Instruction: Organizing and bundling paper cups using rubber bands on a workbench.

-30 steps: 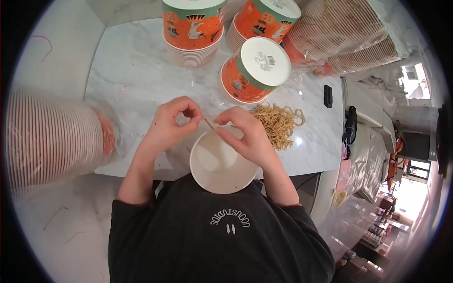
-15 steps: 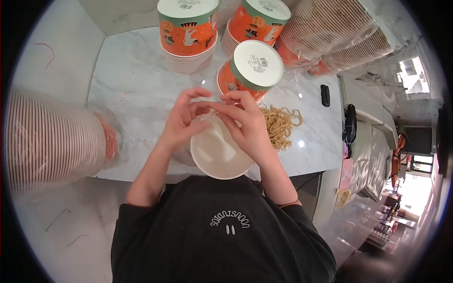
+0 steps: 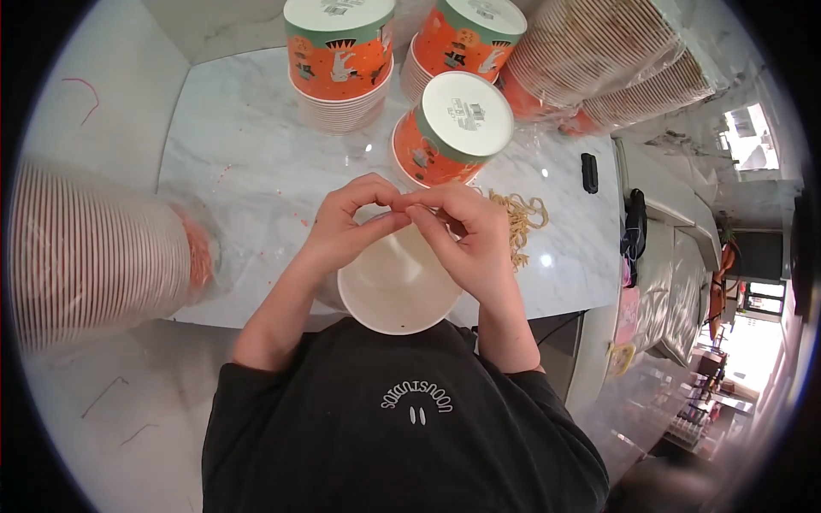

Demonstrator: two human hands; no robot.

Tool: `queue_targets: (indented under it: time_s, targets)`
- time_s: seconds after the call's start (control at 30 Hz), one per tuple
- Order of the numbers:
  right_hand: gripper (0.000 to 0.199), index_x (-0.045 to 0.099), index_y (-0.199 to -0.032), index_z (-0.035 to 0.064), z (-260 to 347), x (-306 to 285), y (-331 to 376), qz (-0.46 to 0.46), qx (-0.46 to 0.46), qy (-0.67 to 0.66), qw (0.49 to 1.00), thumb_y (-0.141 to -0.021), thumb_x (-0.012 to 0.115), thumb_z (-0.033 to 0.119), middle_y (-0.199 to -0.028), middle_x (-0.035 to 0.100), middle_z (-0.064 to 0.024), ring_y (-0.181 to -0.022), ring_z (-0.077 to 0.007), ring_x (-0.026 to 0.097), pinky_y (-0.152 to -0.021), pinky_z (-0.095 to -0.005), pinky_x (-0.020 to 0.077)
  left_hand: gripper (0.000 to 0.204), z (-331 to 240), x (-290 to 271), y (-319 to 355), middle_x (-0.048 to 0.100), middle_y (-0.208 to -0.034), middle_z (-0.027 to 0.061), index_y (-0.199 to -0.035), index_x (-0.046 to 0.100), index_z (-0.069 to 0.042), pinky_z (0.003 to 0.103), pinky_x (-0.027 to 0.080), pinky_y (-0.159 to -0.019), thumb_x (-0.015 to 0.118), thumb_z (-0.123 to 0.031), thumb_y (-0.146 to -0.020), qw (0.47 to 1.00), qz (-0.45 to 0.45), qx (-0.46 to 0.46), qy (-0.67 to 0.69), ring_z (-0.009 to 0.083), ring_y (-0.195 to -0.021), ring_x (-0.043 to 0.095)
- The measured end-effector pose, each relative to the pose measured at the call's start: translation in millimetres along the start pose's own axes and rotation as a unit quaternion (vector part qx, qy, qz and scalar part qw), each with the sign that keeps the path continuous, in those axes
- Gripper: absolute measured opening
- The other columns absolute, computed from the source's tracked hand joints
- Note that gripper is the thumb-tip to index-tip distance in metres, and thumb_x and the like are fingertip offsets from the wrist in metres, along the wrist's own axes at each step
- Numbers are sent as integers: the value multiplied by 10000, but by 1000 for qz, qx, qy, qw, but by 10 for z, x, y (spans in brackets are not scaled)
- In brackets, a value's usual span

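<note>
In the head view, taking the clock around its middle, we see the pale marbled tabletop (image 3: 248,120) lying widest open at ten o'clock, with another bare patch at three; its near edge runs along the black shirt (image 3: 402,427) at six. A plastic-wrapped stack of tubs (image 3: 103,256) crowds the left edge at nine, two upturned orange-and-green stacks, a left one (image 3: 339,64) and a right one (image 3: 469,43), straddle twelve, a third upturned tub (image 3: 469,120) sits at one, wrapped stacks (image 3: 590,60) fill the space between one and two, and a small black object (image 3: 590,173) lies near two. The open tub (image 3: 398,295) is at six, overlapping the near edge, its white inside facing us with a dark speck by the near rim. Tan strands (image 3: 526,218) lie in a loose, curly heap at about half past two, partly behind the right hand (image 3: 466,227). Its fingertips meet those of the left hand (image 3: 355,224) over the tub's far rim; we cannot tell whether either grip holds anything. Half a second ago the left fingers were spread and blurred; now they bunch toward the right ones, and more of the heap is covered.
</note>
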State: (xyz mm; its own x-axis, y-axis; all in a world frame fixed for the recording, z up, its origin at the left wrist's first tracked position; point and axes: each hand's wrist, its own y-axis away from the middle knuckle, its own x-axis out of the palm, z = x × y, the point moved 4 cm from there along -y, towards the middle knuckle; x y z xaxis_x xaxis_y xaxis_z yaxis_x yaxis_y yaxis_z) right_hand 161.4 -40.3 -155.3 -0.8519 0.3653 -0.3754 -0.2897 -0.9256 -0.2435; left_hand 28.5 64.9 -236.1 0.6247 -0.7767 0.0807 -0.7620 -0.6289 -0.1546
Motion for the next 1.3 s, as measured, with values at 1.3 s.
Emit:
queue_targets:
  time_s: [1.3]
  targets:
    - [169, 568, -1204, 8, -9, -232, 212, -53, 161, -530, 831, -1075, 499, 93, -895, 545, -11, -700, -72, 403, -645, -213, 349, 184, -511, 759, 353, 741, -1036, 47, -1152, 690, 18, 244, 553, -711, 653, -51, -986, 951, 79, -223, 200, 87, -807, 678]
